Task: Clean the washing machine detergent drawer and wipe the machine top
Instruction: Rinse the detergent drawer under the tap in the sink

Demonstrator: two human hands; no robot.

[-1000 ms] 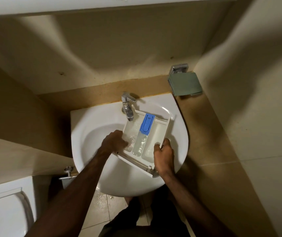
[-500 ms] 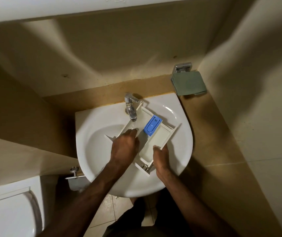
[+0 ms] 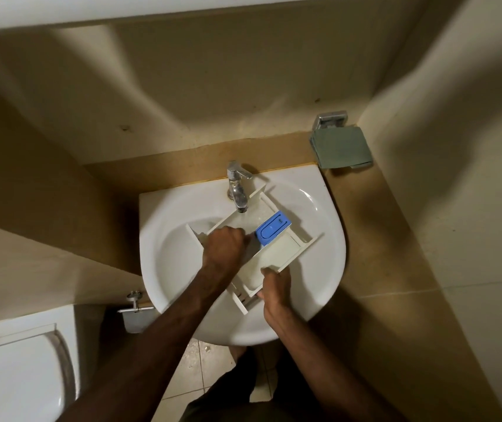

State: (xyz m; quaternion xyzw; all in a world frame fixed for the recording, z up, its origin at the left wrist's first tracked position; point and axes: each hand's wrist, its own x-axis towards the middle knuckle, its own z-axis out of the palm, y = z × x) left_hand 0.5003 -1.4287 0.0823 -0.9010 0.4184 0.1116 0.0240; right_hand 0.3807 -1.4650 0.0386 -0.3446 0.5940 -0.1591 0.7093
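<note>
The white plastic detergent drawer (image 3: 277,254) with its blue rectangular insert (image 3: 272,228) lies slantwise across the round white ceramic basin (image 3: 176,269), its far end under the chrome tap (image 3: 237,190). The left hand (image 3: 224,246) reaches into a compartment with fingers curled; whether it holds anything cannot be told. The right hand (image 3: 274,289) grips the drawer's near edge. A grey-green wall-mounted soap dish (image 3: 341,147) sits beyond the basin to the right.

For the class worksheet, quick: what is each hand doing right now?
Left hand: fingers curled inside the drawer; whether it holds anything cannot be told.
Right hand: gripping the drawer's near edge.
</note>
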